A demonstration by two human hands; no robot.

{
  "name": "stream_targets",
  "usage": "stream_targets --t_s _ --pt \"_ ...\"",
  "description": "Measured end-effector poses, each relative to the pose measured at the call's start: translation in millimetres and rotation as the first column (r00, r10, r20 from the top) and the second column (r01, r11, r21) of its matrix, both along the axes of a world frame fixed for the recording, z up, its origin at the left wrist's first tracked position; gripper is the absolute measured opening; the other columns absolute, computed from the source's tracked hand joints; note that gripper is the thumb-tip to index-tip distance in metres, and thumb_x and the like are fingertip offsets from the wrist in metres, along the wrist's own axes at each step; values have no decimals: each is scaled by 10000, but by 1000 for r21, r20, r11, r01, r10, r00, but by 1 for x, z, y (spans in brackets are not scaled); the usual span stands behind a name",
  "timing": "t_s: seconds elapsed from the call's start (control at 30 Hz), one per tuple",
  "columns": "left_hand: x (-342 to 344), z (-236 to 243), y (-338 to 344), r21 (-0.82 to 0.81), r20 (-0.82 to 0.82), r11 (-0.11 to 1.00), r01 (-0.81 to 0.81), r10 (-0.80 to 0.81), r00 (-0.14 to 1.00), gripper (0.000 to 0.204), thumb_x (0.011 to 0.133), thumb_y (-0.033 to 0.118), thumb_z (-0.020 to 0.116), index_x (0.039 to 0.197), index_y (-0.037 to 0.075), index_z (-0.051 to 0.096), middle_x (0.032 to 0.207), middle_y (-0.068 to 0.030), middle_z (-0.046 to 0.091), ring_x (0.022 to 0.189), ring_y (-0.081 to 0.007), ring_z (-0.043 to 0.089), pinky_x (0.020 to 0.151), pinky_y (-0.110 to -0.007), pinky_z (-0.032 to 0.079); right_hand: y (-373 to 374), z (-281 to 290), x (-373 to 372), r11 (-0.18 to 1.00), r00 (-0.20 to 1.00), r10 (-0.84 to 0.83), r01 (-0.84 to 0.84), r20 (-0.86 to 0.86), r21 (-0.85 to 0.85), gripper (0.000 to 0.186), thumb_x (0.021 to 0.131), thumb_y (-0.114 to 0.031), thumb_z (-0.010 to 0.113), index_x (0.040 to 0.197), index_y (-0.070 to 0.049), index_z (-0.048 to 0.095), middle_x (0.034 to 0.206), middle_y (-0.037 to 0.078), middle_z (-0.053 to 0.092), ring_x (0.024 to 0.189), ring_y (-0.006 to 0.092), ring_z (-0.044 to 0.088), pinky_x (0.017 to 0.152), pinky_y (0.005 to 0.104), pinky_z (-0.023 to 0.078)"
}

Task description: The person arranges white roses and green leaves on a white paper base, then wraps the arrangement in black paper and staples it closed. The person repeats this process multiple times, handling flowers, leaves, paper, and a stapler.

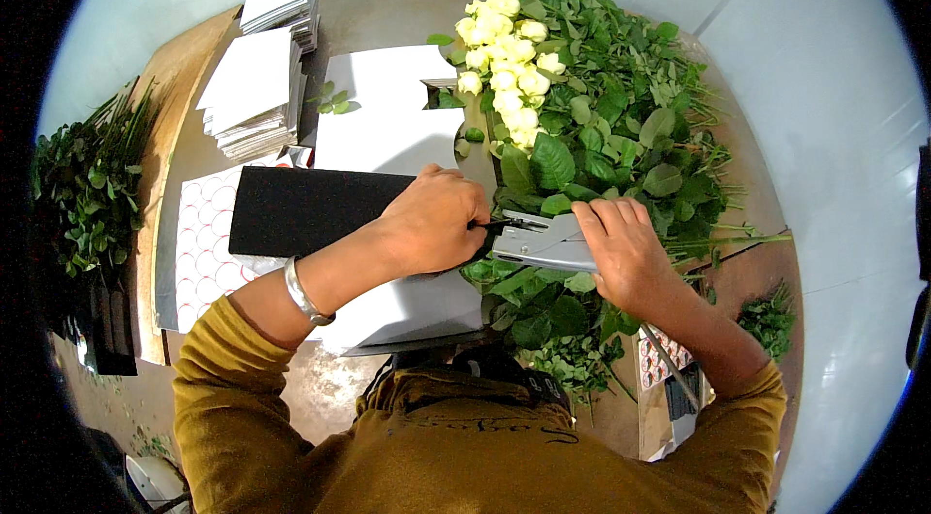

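The right hand (pixel 630 257) wraps its grip around a grey stapler (pixel 543 242), held over the leafy stems of a bunch of pale yellow roses (pixel 504 48) lying on the tabletop (pixel 388 10). The left hand (pixel 436 218), its grip pressed together, pinches at the stapler's dark front end, resting over a black sheet (pixel 301 208). White sheets (pixel 388 112) lie beneath, with 2 paper stacks (pixel 252 92) further left.

Two hands (pixel 436 223), one stapler (pixel 543 242), two card stacks (pixel 254 87).
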State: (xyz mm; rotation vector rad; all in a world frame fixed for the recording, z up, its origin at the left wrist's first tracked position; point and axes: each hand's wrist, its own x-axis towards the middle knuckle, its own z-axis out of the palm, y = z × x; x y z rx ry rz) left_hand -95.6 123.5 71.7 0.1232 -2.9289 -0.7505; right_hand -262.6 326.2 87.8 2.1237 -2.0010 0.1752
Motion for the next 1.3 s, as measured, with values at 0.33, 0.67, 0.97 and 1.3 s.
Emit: stream_targets --t_s 0.33,0.67,0.97,1.3 --pt "-3 0 -4 19 -35 1000 -15 16 999 78 702 94 665 735 23 673 808 -94 649 826 -284 603 844 -383 437 -34 2 -33 955 999 23 -36 46 296 218 700 -26 585 889 -9 477 830 166 507 763 358 565 722 451 481" --pt "-3 -1 -6 29 -31 999 -28 29 999 105 684 108 686 731 18 658 830 -116 648 824 -314 604 793 -392 468 6 28 -2 979 878 -157 200 452 -48 412 795 -168 653 1117 25 483 941 161 569 820 310 603 752 382 500" --pt "-1 17 3 78 70 994 -80 75 995 274 663 130 728 819 18 532 913 -143 589 849 -324 575 776 -384 456 -28 -68 68 994 -482 -67 48 874 103 418 933 -367 543 1117 4 484 917 94 619 828 168 618 698 305 500" --pt "106 6 -169 451 600 738 -502 166 783 402 908 356 577 1145 31 589 1112 -138 610 1039 -221 574 899 -332 477 -24 -78 98 976 -313 -40 192 949 104 389 911 -239 587 1153 44 473 987 153 611 885 216 621 776 363 505"
